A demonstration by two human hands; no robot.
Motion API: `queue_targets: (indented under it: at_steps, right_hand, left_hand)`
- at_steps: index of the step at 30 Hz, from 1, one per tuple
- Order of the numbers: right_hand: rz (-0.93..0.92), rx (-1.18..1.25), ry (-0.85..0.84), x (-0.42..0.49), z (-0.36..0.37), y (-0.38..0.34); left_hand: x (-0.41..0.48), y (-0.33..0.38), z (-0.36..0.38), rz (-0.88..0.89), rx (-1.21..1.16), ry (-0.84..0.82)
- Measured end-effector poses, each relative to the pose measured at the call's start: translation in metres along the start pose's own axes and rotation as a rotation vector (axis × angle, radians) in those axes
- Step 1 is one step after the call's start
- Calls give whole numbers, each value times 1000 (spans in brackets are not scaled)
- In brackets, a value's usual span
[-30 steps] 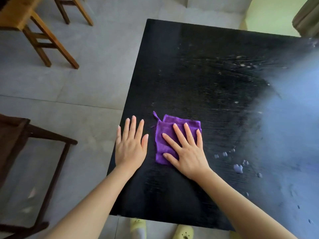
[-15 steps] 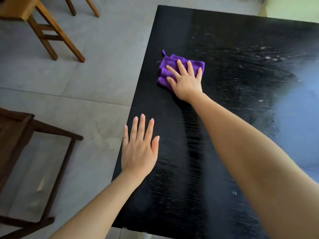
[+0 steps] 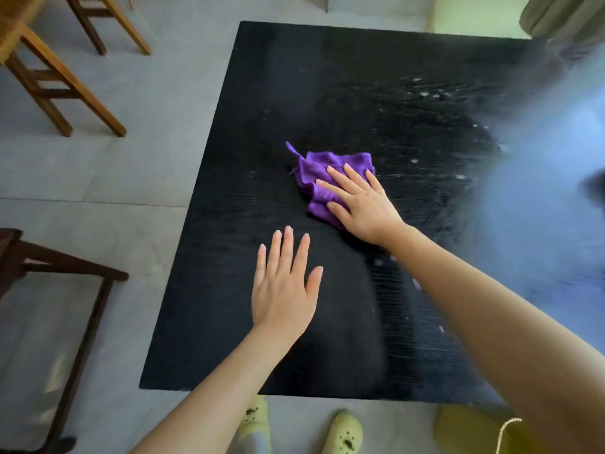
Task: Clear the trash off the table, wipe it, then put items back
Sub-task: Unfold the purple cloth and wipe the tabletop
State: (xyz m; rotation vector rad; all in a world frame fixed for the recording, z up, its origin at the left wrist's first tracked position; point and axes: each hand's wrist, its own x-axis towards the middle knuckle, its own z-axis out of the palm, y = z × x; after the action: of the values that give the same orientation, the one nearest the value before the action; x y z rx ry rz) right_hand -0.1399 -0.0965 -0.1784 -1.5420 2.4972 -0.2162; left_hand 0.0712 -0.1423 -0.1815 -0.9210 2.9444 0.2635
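Nearest, two pale green shoes (image 3: 342, 434) stand on the grey floor at the near edge of the black table (image 3: 203, 322). The left hand (image 3: 283, 290) lies palm down on the bare tabletop near its left side, fingers straight and a little apart, holding nothing. Just beyond it to the right, the right hand (image 3: 363, 204) presses flat on a crumpled purple cloth (image 3: 314, 168) near the table's middle, fingers straight and spread over it. Farther right, wet streaks and pale specks (image 3: 425, 93) mark the surface. A dark chair (image 3: 49, 267) stands left; a light wooden chair (image 3: 49, 77) stands at far left.
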Motion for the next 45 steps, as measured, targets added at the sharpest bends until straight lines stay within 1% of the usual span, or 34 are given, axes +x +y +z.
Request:
queue_targets:
  at_steps: [4, 8, 11, 14, 17, 20, 22, 24, 26, 28, 31, 34, 37, 40, 45]
  right_hand:
    - [-18, -27, -38, -68, -6, 37]
    - [11, -49, -56, -126, -11, 74]
    - [84, -26, -37, -166, -14, 94]
    - [216, 8, 16, -200, -12, 101]
    - [423, 45, 99, -224, -4, 88]
    - [645, 104, 176, -233, 5, 53]
    - [723, 108, 175, -239, 11, 23]
    - [735, 91, 145, -242, 18, -11]
    - [715, 81, 109, -238, 23, -46]
    - [681, 71, 98, -224, 27, -72]
    - [619, 24, 104, -190, 28, -80]
    - [561, 27, 110, -152, 25, -68]
    - [545, 59, 109, -112, 21, -51]
    - [539, 49, 122, -71, 17, -30]
    - [549, 39, 132, -2, 5, 10]
  left_hand:
    - [-5, 24, 6, 52, -33, -24]
    - [-6, 39, 10, 99, -1, -27]
    - [-3, 40, 11, 115, 20, -13]
    - [-5, 40, 11, 128, 40, -8]
    - [-7, 42, 11, 125, 36, -6]
    - [-6, 43, 10, 118, 54, 1]
    - [-7, 42, 10, 121, 45, -13]
    - [-6, 41, 8, 142, 20, -35]
    - [2, 34, 3, 167, -4, -42]
    - [21, 18, -2, 151, -2, -28]
    - [67, -11, -9, 98, 23, -23]
    - [105, -23, -10, 118, 37, -30]
    - [125, -20, -6, 117, 34, -38]
    - [136, -16, -4, 89, 26, -27]
    - [135, -13, -3, 92, 37, 16]
